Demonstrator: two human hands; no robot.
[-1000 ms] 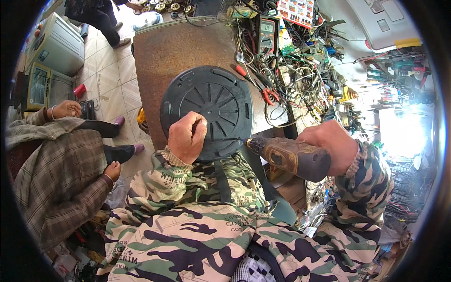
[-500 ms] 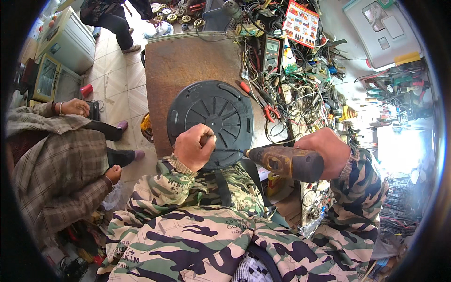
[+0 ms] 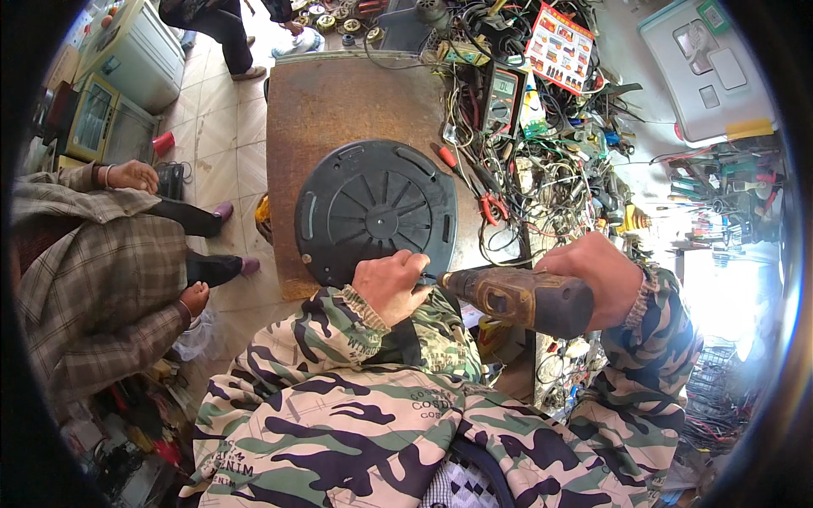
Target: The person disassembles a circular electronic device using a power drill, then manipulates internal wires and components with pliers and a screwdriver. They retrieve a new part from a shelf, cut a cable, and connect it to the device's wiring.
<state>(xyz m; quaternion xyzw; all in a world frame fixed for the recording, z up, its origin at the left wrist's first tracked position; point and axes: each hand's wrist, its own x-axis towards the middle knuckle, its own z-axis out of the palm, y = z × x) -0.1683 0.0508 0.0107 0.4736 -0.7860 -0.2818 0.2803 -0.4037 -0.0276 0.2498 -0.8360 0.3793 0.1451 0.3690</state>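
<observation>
- Far left: a seated person in a checked jacket (image 3: 93, 279), 1 hand (image 3: 131, 175) resting up near a small dark object, the other hand (image 3: 195, 298) low by the knee. Not the wearer's hands.
- Left hand (image 3: 389, 284): forearm in camouflage sleeve comes up from the lower edge, wrist bent, fingers curled into a loose fist on the near rim of the round black disc (image 3: 377, 212). Fingertips pinch at the drill's tip; what they pinch is too small to tell.
- Disc lies flat on the brown worktop (image 3: 339, 97), ribbed face up, near edge overhanging toward the body.
- Since 1 second ago: left hand has slid right along the disc's near rim; drill nose has closed in, now touching the fingers.
- Power drill (image 3: 517, 296): lies nearly level, nose pointing left at the disc rim.
- Right hand (image 3: 597, 275): wrapped fully closed round the drill's rear grip, elbow out right.
- Behind, right: tangled wires and pliers (image 3: 491, 207), a multimeter (image 3: 504, 93).
</observation>
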